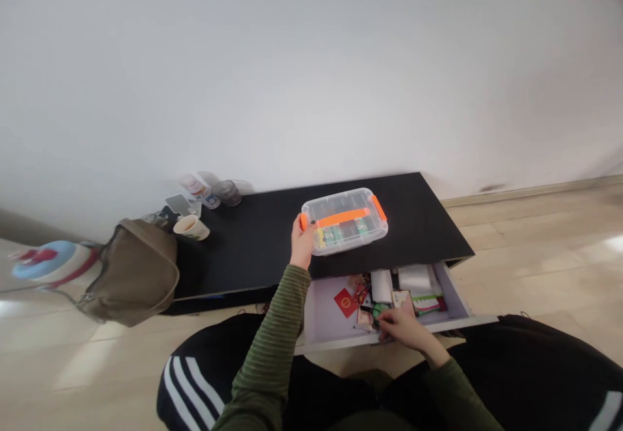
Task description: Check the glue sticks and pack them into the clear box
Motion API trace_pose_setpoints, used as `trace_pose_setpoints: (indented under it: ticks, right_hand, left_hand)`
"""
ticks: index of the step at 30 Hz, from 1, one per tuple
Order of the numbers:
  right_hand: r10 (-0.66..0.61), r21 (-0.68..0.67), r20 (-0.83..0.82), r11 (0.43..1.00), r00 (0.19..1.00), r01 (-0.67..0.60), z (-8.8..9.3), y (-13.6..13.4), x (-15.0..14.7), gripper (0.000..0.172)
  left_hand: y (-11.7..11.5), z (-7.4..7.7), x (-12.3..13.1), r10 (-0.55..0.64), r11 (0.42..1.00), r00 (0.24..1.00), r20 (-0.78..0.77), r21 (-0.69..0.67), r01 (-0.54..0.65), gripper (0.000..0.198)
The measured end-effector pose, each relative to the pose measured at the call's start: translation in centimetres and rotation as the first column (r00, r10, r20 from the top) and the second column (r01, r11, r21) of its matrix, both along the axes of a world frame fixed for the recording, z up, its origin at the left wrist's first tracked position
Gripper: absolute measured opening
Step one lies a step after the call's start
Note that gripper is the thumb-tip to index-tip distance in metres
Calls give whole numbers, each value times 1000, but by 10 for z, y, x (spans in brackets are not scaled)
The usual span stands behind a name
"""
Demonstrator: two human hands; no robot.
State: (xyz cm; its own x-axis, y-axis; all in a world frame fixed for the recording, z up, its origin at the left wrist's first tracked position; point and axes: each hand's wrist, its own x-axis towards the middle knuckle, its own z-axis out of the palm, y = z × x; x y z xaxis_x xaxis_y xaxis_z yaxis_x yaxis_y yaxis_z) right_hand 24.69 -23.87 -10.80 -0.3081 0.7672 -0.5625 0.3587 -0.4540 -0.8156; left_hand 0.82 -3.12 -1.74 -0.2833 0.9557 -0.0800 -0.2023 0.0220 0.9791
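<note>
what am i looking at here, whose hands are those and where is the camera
No machine here: those are a person's own two bare hands, filmed by one camera worn on their head, looking forward and down. The left hand holds the end of a clear plastic box with orange clip handles, which sits on a black flat-topped cabinet. Below it, a white-lined open drawer holds small cards and packets, including a red envelope. The right hand is down among those items, though I cannot tell whether it holds one.
</note>
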Motion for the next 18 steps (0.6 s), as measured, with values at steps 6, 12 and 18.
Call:
trace_pose_setpoints:
  ticks: [6, 12, 18]
  right_hand:
    - [48, -52, 111, 998, 993, -43, -15, -9, 0, 21]
    - [-24, -126, 41, 992, 999, 29, -16, -16, -2, 19]
    - [-428, 54, 29, 903, 903, 426, 2, -5, 22, 34]
  left_hand:
    - [-33, 14, 5, 86, 996, 973, 216, 5, -89, 52]
    - [-83, 19, 6, 106, 994, 944, 313, -26, -104, 57]
    - [-152, 10, -1, 38, 994, 956, 291, -113, -5, 61]
